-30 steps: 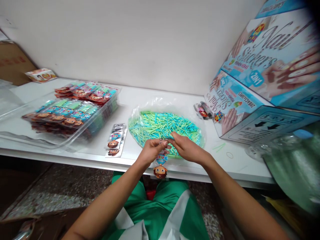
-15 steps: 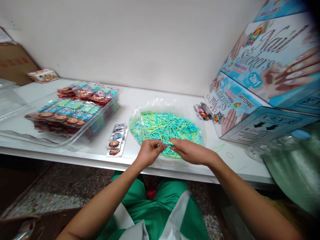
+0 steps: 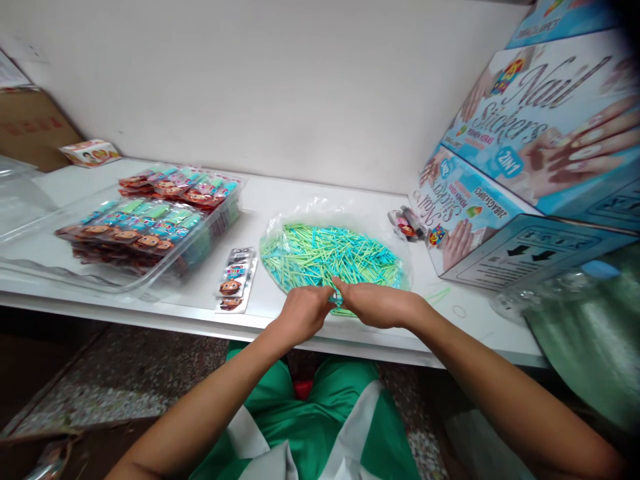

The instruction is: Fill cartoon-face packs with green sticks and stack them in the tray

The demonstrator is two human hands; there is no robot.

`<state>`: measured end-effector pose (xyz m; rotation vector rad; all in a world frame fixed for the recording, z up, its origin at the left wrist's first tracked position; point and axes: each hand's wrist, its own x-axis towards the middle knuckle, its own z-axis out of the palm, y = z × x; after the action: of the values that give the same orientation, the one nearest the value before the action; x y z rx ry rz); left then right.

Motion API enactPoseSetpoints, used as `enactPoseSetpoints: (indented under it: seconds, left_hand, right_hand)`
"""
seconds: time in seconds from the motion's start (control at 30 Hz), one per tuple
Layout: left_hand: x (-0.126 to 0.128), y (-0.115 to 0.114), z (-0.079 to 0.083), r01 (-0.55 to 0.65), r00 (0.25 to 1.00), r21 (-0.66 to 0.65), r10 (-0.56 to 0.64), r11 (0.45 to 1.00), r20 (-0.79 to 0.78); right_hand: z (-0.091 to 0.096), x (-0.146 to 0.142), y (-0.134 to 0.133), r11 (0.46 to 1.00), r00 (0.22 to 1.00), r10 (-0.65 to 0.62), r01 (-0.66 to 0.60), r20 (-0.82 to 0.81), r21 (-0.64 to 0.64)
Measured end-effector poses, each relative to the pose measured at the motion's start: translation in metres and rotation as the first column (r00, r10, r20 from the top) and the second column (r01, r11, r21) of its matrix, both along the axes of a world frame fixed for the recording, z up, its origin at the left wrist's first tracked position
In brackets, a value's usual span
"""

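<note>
My left hand (image 3: 301, 312) and my right hand (image 3: 376, 304) meet at the near edge of a pile of thin blue and green sticks (image 3: 330, 257) that lies on a clear plastic bag on the white table (image 3: 345, 337). Both hands are closed, fingertips pinched together over a small item between them. That item is hidden by the fingers. A flat sticker packet with cartoon faces (image 3: 234, 279) lies on the table just left of my left hand.
A clear tray (image 3: 60, 277) at the left holds stacked packets with cartoon faces (image 3: 150, 220). Large blue "Nail Stickers" boxes (image 3: 525, 167) stand at the right, with small packets (image 3: 406, 223) beside them. A small box (image 3: 90, 152) sits far left by the wall.
A cartoon packet hung below my hands a second ago; it is out of sight now. Both hands have moved slightly forward over the pile's near edge, closer together.
</note>
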<state>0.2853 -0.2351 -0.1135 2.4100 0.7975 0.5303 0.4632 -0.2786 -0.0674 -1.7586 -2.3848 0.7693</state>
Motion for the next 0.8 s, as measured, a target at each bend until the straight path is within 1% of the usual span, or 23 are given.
enactPoseSetpoints:
  seconds: [0.07, 0.13, 0.2, 0.23, 0.27, 0.33, 0.43, 0.47, 0.5, 0.53, 0.6, 0.67, 0.7, 0.73, 0.77, 0.8]
  left_hand:
    - [0.001, -0.004, 0.002, 0.030, 0.997, 0.037, -0.027, 0.999, -0.070]
    - [0.001, -0.007, 0.004, 0.053, 0.997, 0.001, -0.053, 0.999, -0.062]
    - [0.001, -0.008, 0.004, 0.076, 0.997, -0.124, -0.075, 0.989, 0.016]
    - [0.000, -0.009, 0.003, 0.092, 0.994, -0.209, -0.078, 0.974, 0.073]
    - [0.000, -0.009, 0.002, 0.116, 0.988, -0.301, -0.080, 0.947, 0.130]
    - [0.000, -0.010, -0.001, 0.174, 0.971, -0.478, -0.071, 0.861, 0.227]
    - [0.004, -0.012, -0.007, 0.247, 0.952, -0.692, -0.035, 0.679, 0.305]
    - [0.005, -0.014, -0.008, 0.261, 0.946, -0.741, -0.011, 0.619, 0.324]
    - [0.007, -0.015, -0.009, 0.269, 0.940, -0.776, 0.018, 0.570, 0.339]
    - [0.009, -0.016, -0.011, 0.275, 0.935, -0.799, 0.046, 0.534, 0.352]
    - [0.012, -0.018, -0.013, 0.277, 0.924, -0.833, 0.104, 0.479, 0.367]
    - [0.014, -0.018, -0.015, 0.273, 0.907, -0.869, 0.190, 0.413, 0.375]
    - [0.014, -0.018, -0.015, 0.277, 0.892, -0.886, 0.243, 0.373, 0.381]
    - [0.013, -0.018, -0.016, 0.285, 0.873, -0.898, 0.296, 0.336, 0.387]
    - [0.011, -0.017, -0.016, 0.295, 0.853, -0.905, 0.341, 0.308, 0.395]
    - [0.010, -0.016, -0.016, 0.308, 0.836, -0.906, 0.372, 0.292, 0.404]
  right_hand:
    - [0.000, 0.001, 0.003, 1.000, 1.000, -0.005, 0.006, -0.028, 0.012]
    - [0.005, 0.003, 0.007, 0.999, 0.999, 0.034, -0.033, -0.042, 0.017]
    - [0.013, 0.006, 0.009, 0.994, 0.993, 0.104, -0.104, -0.056, 0.014]
    - [0.016, 0.007, 0.010, 0.992, 0.989, 0.127, -0.126, -0.072, 0.023]
    - [0.017, 0.008, 0.011, 0.991, 0.987, 0.130, -0.127, -0.089, 0.047]
    - [0.016, 0.006, 0.011, 0.988, 0.991, 0.082, -0.067, -0.105, 0.140]
    - [0.006, -0.003, 0.013, 0.961, 0.999, -0.023, 0.031, -0.034, 0.274]
    - [0.003, -0.007, 0.014, 0.954, 0.999, -0.047, 0.043, 0.006, 0.298]
    - [0.000, -0.012, 0.015, 0.949, 0.997, -0.066, 0.049, 0.044, 0.312]
    - [-0.001, -0.017, 0.017, 0.945, 0.994, -0.082, 0.055, 0.073, 0.321]
    - [-0.003, -0.024, 0.020, 0.947, 0.992, -0.093, 0.061, 0.087, 0.317]
    - [-0.004, -0.028, 0.023, 0.947, 0.995, -0.097, 0.091, 0.004, 0.308]
    - [-0.004, -0.029, 0.023, 0.943, 0.990, -0.116, 0.136, -0.084, 0.304]
    - [-0.005, -0.028, 0.022, 0.936, 0.968, -0.150, 0.204, -0.199, 0.287]
    - [-0.006, -0.026, 0.021, 0.927, 0.923, -0.198, 0.285, -0.330, 0.242]
    - [-0.008, -0.023, 0.020, 0.918, 0.854, -0.255, 0.361, -0.453, 0.165]
